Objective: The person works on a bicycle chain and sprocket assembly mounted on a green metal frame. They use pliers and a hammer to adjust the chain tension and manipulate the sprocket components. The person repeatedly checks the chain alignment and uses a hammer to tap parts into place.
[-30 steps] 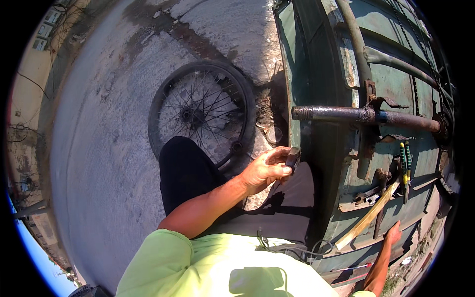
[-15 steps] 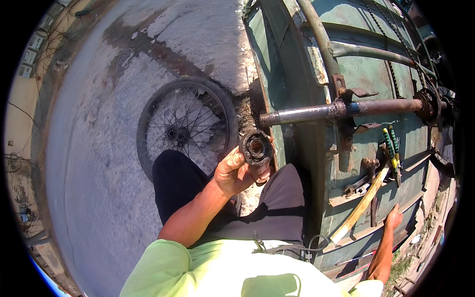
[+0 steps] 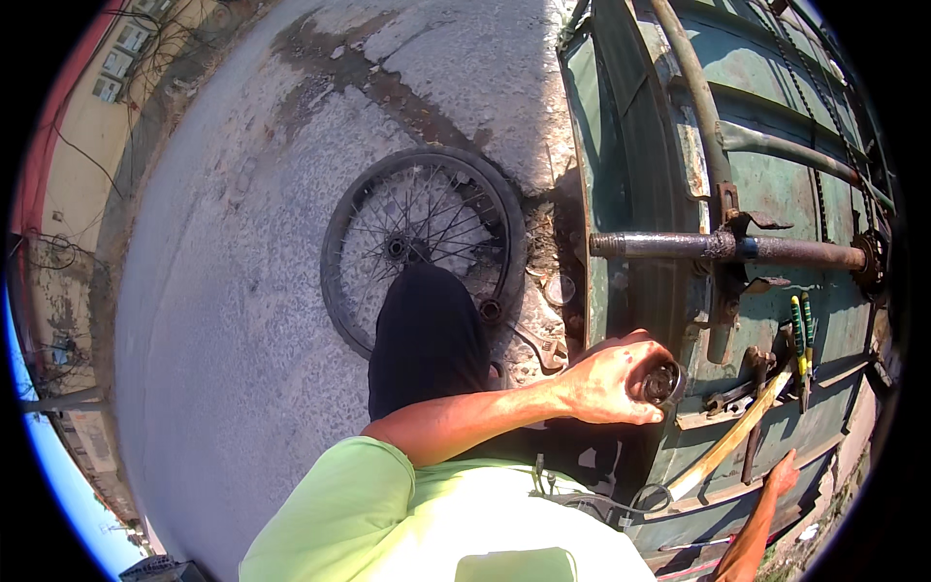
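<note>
My left hand [image 3: 611,380] reaches across my lap to the right, its fingers wrapped round a dark, greasy bearing [image 3: 661,384] with a hole in its middle. Above it, a greasy axle shaft [image 3: 669,246] with a threaded end runs along the green metal panel [image 3: 621,175]. At the lower right, my right hand [image 3: 782,473] rests at a ledge of the panel; its fingers are too small to make out. A hammer [image 3: 754,412] and green-and-yellow-handled pliers [image 3: 803,335] lie nearest to it, beside a long yellowish wooden handle [image 3: 722,451].
A spoked wheel with a black tyre [image 3: 335,247] lies flat on the concrete by my knee. At its rim sit a small dark ring [image 3: 492,310] and a metal tool [image 3: 551,357]. A pipe frame [image 3: 693,73] and a chain [image 3: 822,199] cross the panel.
My left hand has moved right with the bearing, from below the shaft's threaded end to beside the tools. The view has shifted. My right hand stays by the ledge.
</note>
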`<control>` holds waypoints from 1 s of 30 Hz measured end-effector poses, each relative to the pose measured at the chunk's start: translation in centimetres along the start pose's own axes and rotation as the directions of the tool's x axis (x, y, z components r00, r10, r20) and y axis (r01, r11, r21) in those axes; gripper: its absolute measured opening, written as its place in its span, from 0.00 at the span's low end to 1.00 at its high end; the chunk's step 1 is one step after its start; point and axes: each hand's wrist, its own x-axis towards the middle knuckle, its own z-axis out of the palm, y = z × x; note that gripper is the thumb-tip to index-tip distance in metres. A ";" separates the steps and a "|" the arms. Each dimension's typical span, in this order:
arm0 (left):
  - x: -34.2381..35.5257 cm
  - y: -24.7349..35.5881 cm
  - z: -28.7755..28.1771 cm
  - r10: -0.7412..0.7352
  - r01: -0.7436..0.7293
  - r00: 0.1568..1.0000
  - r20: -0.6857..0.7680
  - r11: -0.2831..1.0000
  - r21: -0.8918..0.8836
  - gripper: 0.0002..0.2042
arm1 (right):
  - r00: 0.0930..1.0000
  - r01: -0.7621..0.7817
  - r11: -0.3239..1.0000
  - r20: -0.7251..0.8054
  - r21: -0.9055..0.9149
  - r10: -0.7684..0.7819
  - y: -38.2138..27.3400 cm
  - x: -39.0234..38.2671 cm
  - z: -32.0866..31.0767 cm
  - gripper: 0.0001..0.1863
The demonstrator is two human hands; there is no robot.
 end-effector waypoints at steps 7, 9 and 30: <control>1.8 -1.2 5.9 0.187 -0.155 0.980 -0.068 0.933 0.323 0.34 | 0.995 -0.017 1.000 0.103 0.011 0.016 0.4 2.8 2.3 0.52; 2.6 -2.1 8.3 0.377 -0.310 0.921 -0.096 0.860 0.406 0.34 | 0.993 -0.030 1.000 0.110 0.003 0.029 2.6 5.4 2.4 0.52; 0.1 -5.0 1.9 0.175 -0.073 0.965 -0.196 0.897 0.437 0.16 | 0.997 0.061 0.998 -0.045 -0.020 -0.061 0.4 1.0 0.9 0.52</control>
